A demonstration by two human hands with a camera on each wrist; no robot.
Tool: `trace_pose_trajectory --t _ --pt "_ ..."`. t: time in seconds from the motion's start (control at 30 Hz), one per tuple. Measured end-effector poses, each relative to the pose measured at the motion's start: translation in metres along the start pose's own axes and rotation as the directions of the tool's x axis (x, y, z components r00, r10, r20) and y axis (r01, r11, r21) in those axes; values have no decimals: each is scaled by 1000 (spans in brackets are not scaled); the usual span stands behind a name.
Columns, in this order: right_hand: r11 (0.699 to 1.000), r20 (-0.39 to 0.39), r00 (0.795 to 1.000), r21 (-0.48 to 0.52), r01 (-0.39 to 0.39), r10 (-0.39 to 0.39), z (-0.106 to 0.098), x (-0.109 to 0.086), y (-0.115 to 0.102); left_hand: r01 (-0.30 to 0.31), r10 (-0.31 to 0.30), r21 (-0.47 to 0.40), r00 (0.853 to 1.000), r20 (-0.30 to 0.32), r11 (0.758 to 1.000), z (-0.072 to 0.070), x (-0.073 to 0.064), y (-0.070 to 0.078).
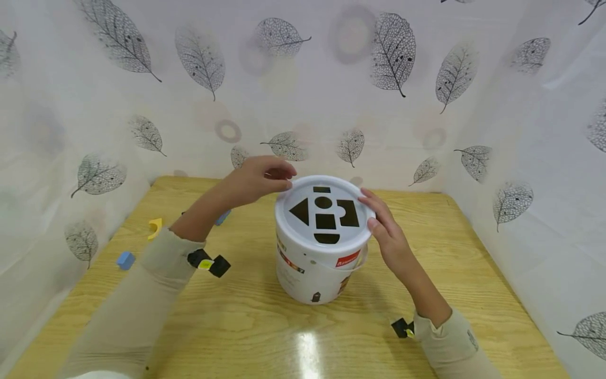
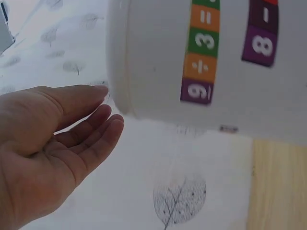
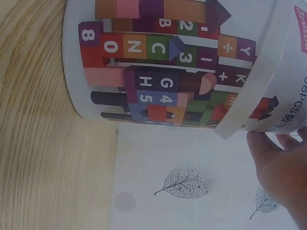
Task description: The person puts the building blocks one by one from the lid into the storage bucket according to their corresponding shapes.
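A white bucket [image 1: 303, 273] stands upright on the table, with a grey-white lid [image 1: 293, 226] on top. Dark cut-outs pierce the lid, among them a triangle, a circle and a square. My left hand [image 1: 258, 180] hovers at the lid's far left edge, its thumb and fingertips slightly apart with nothing between them; the left wrist view shows this left hand [image 2: 53, 139] right beside the rim. On the opposite side, my right hand [image 1: 390, 239] rests its fairly straight fingers and thumb against the lid's right rim. Printed coloured blocks [image 3: 153, 62] decorate the bucket's side.
To the left on the wooden table [image 1: 236, 326] lie a blue block [image 1: 125, 260] and a yellow arch-shaped block [image 1: 155, 228]. Another blue block [image 1: 222, 217] is partly hidden behind my left forearm. A leaf-patterned white curtain [image 1: 312, 105] encloses the back and sides.
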State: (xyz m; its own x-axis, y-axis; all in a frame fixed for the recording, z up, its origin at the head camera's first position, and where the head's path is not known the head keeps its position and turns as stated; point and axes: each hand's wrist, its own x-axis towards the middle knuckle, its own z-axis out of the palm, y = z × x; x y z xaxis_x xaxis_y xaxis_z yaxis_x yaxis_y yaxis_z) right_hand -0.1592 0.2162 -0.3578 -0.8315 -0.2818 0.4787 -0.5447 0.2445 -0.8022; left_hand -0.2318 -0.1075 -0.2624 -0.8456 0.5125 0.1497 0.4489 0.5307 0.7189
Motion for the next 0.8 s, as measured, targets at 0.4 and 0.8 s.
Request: trace_pose_trajectory --t 0.4,0.8 --pt "1000 3 1000 4 -1 1 1 -1 -1 136 -138 -31 988 -76 990 -19 -47 -66" --pt "1000 3 1000 2 -5 5 1 -1 -1 212 -216 -58 971 -100 976 -27 -75 -136"
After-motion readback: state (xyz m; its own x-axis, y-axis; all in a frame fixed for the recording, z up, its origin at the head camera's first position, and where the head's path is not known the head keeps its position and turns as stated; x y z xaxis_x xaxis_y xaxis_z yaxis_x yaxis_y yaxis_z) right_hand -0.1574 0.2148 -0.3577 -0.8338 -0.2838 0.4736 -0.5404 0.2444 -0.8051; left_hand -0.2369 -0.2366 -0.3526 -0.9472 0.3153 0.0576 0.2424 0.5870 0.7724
